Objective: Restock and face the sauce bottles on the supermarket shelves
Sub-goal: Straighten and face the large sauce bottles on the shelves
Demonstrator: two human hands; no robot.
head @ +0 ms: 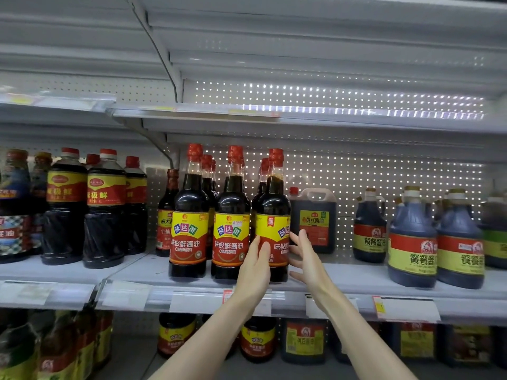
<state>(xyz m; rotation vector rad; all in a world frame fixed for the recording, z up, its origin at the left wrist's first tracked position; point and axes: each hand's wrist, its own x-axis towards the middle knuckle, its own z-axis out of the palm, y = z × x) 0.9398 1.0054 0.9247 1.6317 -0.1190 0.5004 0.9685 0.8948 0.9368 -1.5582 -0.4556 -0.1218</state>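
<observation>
- Head view: the bottle (273,215) stands upright at the shelf (356,278) front, its label turned rightward.
- Left hand (253,266) rests flat on the bottle's left front, fingers straight, gripping nothing.
- Right hand (306,257), fingers spread and empty, is just right of the bottle; I cannot tell if it touches.

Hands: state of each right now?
Left hand: open, fingers flat on the right-hand bottle.
Right hand: open, fingers spread beside that bottle, holding nothing.

price tags (192,302): blurred, unreadable | rear bottles (207,167): mostly hidden by those in front | leftmost bottle (13,207): cut by edge
</observation>
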